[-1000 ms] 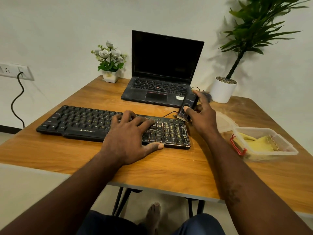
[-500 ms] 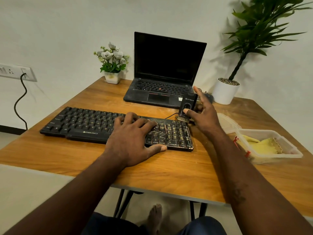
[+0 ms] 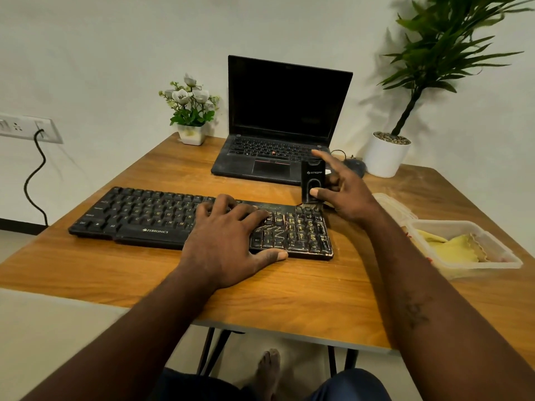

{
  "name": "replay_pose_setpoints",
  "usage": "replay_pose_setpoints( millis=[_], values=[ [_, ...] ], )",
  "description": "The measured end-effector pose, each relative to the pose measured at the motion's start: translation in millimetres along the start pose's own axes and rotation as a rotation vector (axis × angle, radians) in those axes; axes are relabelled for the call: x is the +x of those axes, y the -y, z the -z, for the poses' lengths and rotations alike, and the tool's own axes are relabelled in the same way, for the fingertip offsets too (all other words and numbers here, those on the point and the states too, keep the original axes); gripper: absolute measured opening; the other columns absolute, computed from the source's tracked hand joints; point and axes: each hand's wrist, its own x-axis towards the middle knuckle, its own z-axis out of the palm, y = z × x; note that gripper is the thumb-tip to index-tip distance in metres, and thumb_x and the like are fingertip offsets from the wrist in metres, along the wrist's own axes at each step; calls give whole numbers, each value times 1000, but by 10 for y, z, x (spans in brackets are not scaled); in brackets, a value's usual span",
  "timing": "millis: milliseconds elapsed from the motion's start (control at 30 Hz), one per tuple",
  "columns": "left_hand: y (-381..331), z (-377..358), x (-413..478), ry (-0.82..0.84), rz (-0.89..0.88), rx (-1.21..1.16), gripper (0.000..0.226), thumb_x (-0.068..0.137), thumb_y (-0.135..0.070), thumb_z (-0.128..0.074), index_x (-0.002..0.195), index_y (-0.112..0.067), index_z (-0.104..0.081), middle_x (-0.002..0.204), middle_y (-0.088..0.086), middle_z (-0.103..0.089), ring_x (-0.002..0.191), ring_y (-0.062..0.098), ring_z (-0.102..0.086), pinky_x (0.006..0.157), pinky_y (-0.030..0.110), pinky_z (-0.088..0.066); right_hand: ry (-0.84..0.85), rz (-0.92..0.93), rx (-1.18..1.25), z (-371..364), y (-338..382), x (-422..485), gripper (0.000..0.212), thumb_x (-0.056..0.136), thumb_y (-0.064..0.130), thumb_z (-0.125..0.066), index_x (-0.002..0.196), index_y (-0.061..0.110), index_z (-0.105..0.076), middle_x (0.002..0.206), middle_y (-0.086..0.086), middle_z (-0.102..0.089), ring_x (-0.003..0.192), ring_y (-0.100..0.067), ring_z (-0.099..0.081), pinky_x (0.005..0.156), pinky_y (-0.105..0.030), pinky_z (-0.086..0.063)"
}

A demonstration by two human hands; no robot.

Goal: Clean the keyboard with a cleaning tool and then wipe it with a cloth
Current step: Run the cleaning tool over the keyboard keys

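A black keyboard (image 3: 136, 215) lies across the wooden table (image 3: 289, 290); its right-hand keys look dusty and streaked. My left hand (image 3: 228, 241) rests flat on the keyboard's middle, fingers spread over the keys. My right hand (image 3: 344, 189) holds a black cleaning brush (image 3: 312, 180) upright between thumb and fingers, its bristles on the keyboard's far right corner; the index finger sticks out straight. A yellow cloth (image 3: 451, 244) lies in a clear plastic box (image 3: 498, 256) at the right.
An open black laptop (image 3: 278, 140) stands behind the keyboard. A small flower pot (image 3: 189, 117) is at the back left, a tall plant in a white pot (image 3: 386, 153) at the back right, a mouse (image 3: 354, 164) beside it. The box's lid (image 3: 390, 204) lies nearby.
The brush has tipped more upright and sits at the keyboard's far right corner. My left hand stays on the keys. The camera has shifted slightly.
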Motion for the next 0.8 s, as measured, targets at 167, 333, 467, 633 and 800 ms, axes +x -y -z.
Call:
replay_pose_setpoints(
  millis=[167, 333, 467, 633, 800],
  values=[
    [-8, 0, 1, -1, 1, 9, 98, 77, -101, -13, 152, -43, -37, 150, -13, -49, 137, 20, -30, 110, 51, -29, -53, -2, 28, -88, 13, -28, 87, 92, 4, -72, 153, 54, -35, 120, -8, -67, 104, -20, -71, 74, -33, -64],
    [-11, 10, -4, -5, 1, 1, 97, 78, -100, -14, 152, -43, -38, 150, -12, -50, 136, 20, -31, 109, 51, -29, -64, 4, -12, -110, 62, -38, 86, 92, 4, -73, 154, 50, -36, 125, -8, -64, 99, -12, -68, 65, -21, -60],
    [-8, 8, -1, -8, -1, -6, 97, 79, -100, -15, 151, -42, -42, 147, -11, -53, 135, 20, -33, 108, 51, -30, -164, -55, -19, 113, -5, -186, 83, 90, 1, -74, 151, 48, -43, 120, -5, -59, 87, -7, -66, 59, -19, -58],
    [-7, 10, -1, 9, 7, 0, 98, 77, -101, -13, 152, -43, -39, 148, -12, -51, 135, 20, -32, 109, 53, -30, -301, -51, -68, 30, 24, -362, 71, 89, 8, -78, 141, 46, -48, 122, -4, -64, 87, -6, -67, 56, -19, -57],
    [-20, 25, -13, 3, 11, -2, 100, 76, -102, -11, 151, -42, -41, 148, -13, -52, 135, 20, -32, 108, 52, -31, -406, -126, -125, -38, 64, -667, 72, 83, 15, -84, 134, 44, -42, 110, 5, -66, 94, -19, -72, 75, -42, -65]
  ],
)
